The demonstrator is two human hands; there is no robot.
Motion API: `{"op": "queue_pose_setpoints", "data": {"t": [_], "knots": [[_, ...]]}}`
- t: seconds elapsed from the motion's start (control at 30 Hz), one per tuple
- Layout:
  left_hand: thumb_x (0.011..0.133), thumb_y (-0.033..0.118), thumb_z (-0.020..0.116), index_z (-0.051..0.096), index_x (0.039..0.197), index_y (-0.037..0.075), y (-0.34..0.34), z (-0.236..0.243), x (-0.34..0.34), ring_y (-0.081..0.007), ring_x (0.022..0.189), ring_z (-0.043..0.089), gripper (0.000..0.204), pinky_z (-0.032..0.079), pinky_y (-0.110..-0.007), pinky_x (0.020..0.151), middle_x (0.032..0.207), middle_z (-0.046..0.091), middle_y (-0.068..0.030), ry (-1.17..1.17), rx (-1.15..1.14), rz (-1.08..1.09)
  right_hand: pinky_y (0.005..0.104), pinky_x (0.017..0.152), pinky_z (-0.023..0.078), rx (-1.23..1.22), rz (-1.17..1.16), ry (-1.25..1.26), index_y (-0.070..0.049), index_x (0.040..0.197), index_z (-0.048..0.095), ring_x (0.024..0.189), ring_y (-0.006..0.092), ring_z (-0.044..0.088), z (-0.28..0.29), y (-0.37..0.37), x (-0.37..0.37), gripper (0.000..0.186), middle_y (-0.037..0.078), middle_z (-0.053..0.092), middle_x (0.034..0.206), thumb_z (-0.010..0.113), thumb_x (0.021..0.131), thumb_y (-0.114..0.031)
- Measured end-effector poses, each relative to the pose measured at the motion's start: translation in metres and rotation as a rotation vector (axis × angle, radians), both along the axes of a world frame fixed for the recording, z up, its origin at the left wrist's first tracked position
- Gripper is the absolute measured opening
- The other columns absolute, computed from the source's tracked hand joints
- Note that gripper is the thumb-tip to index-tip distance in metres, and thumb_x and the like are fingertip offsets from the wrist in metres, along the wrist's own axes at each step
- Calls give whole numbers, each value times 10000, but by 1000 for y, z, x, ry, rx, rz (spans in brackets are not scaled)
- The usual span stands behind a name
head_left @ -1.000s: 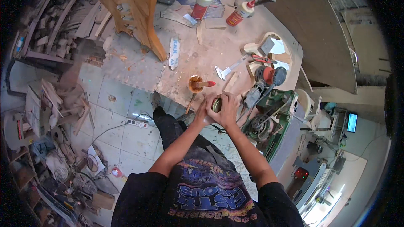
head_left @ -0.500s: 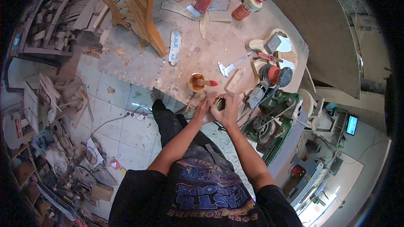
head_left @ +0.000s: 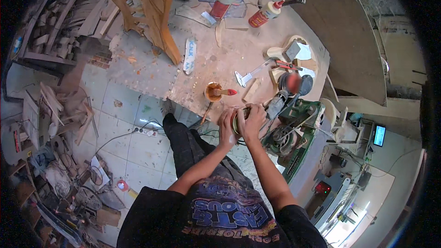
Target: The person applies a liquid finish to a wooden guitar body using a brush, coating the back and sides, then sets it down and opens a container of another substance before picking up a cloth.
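Note:
Both my hands are wrapped round a small round can (head_left: 235, 123) at the table's front edge. My left hand (head_left: 227, 127) closes on its left side, and my right hand (head_left: 253, 121) grips it from the right. Fingers cover most of the can, so its contents are hidden. Just beyond my left hand stands a small tub (head_left: 208, 91) of orange-brown paste, with a red-tipped brush (head_left: 228, 92) resting in it. A thin stick (head_left: 206, 113) lies across the table edge below the tub. Close to my right hand is a short wooden strip (head_left: 252, 90).
Calipers (head_left: 245, 78), an orange power sander (head_left: 291, 82) and a guitar-shaped wooden piece (head_left: 274, 52) occupy the right. Two glue bottles (head_left: 223, 1) stand farther back. A carved wooden piece (head_left: 163, 23) rises at the left. A green machine (head_left: 294, 133) sits beside my right arm.
The can has turned in my hands, showing more of its rim. My right-hand fingers have shifted over it. The view has moved slightly.

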State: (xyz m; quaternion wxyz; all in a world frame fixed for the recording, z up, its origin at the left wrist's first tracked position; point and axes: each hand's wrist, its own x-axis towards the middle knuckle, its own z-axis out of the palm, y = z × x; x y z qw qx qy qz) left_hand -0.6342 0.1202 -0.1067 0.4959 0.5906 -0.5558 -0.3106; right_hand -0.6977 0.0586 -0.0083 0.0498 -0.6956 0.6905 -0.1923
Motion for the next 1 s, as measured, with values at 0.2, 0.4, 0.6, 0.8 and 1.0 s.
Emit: {"op": "queue_pose_setpoints", "data": {"t": [0.2,0.4,0.6,0.8,1.0], "knots": [[562,200,837,262,1381,8,-7,16,20,-434,1247,348,1019,263,-526,1058,1297,376,-238,27,61,-104,421,807,395,-64,227,-179,-48,888,596,879,336,504,-3,-1,-20,250,145,541,912,713,700,-166],[586,246,818,374,1320,22,-28,-2,32,-370,1212,459,886,356,-452,1049,1289,468,-193,26,-78,-316,426,784,389,71,172,-188,-56,881,598,877,332,497,7,-8,-9,291,132,533,890,726,675,-215],[612,251,795,407,1296,16,-25,-12,31,-346,1206,479,821,366,-443,1045,1285,497,-183,-55,-18,-308,454,770,369,212,-37,-130,-67,837,569,891,341,476,8,-13,8,331,111,522,874,716,655,-302],[629,276,795,440,1273,8,-28,-12,33,-353,1203,478,783,366,-442,1041,1285,493,-184,-31,-39,-319,450,753,352,220,0,-208,-66,708,524,857,346,467,9,-22,6,215,122,510,803,661,632,-213],[593,272,817,468,1257,40,-29,-21,31,-316,1192,489,785,369,-425,1033,1264,516,-152,46,-20,-336,430,714,340,80,137,-301,-61,628,475,733,330,450,4,-27,7,159,121,466,687,612,622,-142]]}}
